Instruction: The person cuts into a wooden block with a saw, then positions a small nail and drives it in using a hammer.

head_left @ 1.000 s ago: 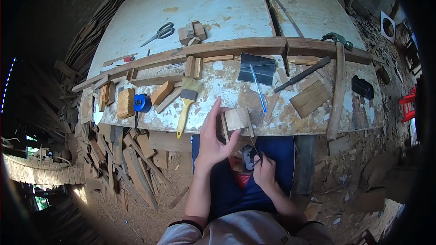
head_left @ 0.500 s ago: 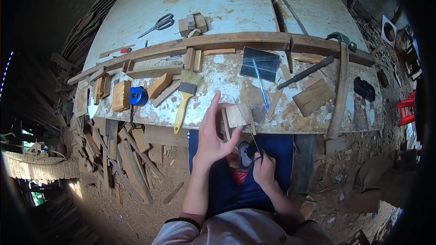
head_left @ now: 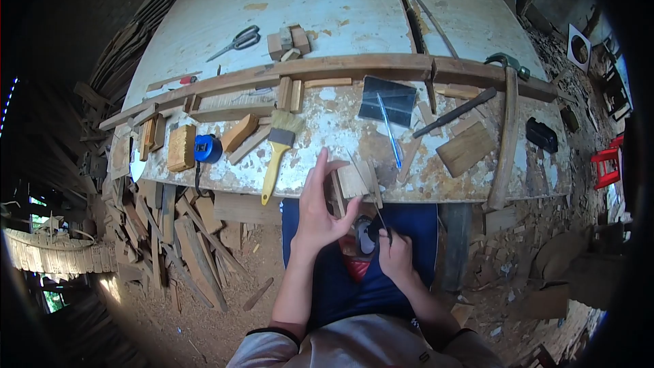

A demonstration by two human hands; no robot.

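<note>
At the table's near edge my left hand [head_left: 313, 215] steadies a small wooden box-like piece [head_left: 353, 180], with the thumb on the near side and the fingers around the left side. Short notches show along the near edge of its pale top board. My right hand [head_left: 396, 255] is closed around the dark handle of a thin-bladed saw [head_left: 377, 208], low in front of my lap. The narrow blade slants up and away, along the right side of the wooden piece. Whether its teeth touch the wood cannot be made out.
A paintbrush [head_left: 274, 163], a blue tape measure [head_left: 208, 148] and wood blocks lie to the left. On the right are a pen [head_left: 390, 129], a dark plate [head_left: 370, 110], a file [head_left: 455, 113] and a hammer [head_left: 507, 143]. A long wooden rail [head_left: 354, 65] crosses the table.
The saw has shifted very slightly toward me, its tip a little lower. My left hand keeps its place on the wooden piece. The whole view has tilted a touch.
</note>
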